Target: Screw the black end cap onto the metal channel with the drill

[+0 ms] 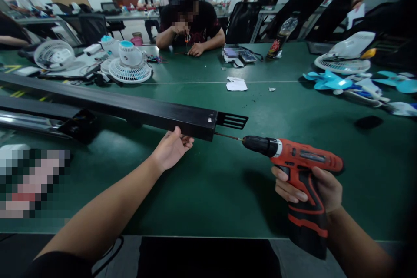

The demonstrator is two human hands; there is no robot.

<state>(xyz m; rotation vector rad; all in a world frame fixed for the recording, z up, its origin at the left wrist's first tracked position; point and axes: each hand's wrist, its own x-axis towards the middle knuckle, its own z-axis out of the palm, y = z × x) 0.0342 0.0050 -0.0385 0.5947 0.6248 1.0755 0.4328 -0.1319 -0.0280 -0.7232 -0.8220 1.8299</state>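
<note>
A long black rectangular tube (140, 110) runs from the left edge toward the middle. My left hand (171, 150) grips it near its right end, thumb against the front side and fingers partly hidden below. A flat black slotted plate (233, 120) sticks out of that end. My right hand (325, 189) is wrapped round the handle of a red and black cordless drill (309, 156). From the drill's chuck a long thin bit (228, 136) points left, its tip at the tube's open end; what the tip touches is hidden.
Another black piece with a shiny metal bar (32, 121) lies at left. White fan parts (130, 67) stand at the far left; light-blue fan blades (329, 80) lie at right. Paper scraps (237, 84) and a bottle (282, 37) are on the green table (202, 200). A person (192, 21) works opposite.
</note>
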